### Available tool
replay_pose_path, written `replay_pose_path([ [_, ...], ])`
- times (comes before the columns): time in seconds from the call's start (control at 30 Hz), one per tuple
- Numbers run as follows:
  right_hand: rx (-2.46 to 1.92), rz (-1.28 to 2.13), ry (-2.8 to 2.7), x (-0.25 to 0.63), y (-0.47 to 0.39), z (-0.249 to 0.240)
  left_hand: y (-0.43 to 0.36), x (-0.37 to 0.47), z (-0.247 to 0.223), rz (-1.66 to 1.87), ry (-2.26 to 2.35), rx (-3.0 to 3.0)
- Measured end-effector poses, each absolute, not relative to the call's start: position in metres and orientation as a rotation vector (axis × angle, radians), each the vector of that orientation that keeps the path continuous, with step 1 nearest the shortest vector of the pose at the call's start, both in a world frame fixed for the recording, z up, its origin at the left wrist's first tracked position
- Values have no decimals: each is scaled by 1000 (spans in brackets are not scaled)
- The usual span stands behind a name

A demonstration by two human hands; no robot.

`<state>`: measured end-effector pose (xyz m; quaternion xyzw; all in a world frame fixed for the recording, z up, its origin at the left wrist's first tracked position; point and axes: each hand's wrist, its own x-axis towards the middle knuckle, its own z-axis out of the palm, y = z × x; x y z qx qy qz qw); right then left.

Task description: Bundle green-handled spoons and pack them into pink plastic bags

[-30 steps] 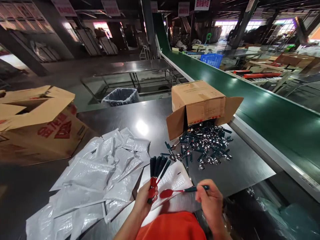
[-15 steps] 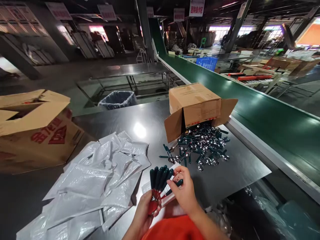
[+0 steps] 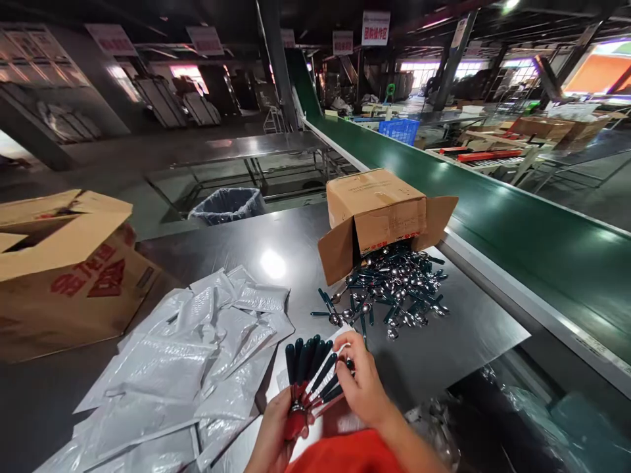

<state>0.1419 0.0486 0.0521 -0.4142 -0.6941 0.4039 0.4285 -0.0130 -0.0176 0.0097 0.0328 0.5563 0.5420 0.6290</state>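
My left hand (image 3: pixel 279 424) is closed round the bowl ends of several spoons (image 3: pixel 306 360), whose dark green handles fan upward. At the right side of that fan, my right hand (image 3: pixel 362 384) has its thumb and fingers closed on the handle of a spoon (image 3: pixel 340 381). A white sheet or bag lies partly beneath the hands. Beyond them, a heap of loose spoons (image 3: pixel 401 289) with dark green handles spills from a cardboard box (image 3: pixel 379 190) tipped on its side. White padded mailers (image 3: pixel 162 368) are piled left of my hands.
The metal table (image 3: pixel 236 246) carries all this. A large open carton (image 3: pixel 64 282) stands at the left. A green conveyor belt (image 3: pixel 513 217) runs along the right side. Behind the table's far edge is a lined bin (image 3: pixel 229 205); a blue crate (image 3: pixel 399 131) sits past the belt.
The spoon handles in my left hand are spread wider, with more of them apart on the right. My right hand has shifted slightly along the fan. The camera view has tilted up a little.
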Motion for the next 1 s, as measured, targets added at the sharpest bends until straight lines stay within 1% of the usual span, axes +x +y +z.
replay_pose_path([
  [0.13,-878,918,-1882,147,48,60,-18,-13,16,1265,1280,99],
  [0.33,-897,905,-1826,143,49,61,-18,-14,19,1287,1259,200],
  [0.5,-1001,902,-1828,142,52,64,-20,-13,15,1262,1235,182],
  [0.67,-1147,926,-2007,149,53,70,-23,-15,8,1245,1217,178],
  [0.83,-972,878,-2236,151,51,77,-26,-19,5,1244,1249,194],
  [1.0,-849,865,-2264,149,52,75,-27,-23,-2,1203,1262,175],
])
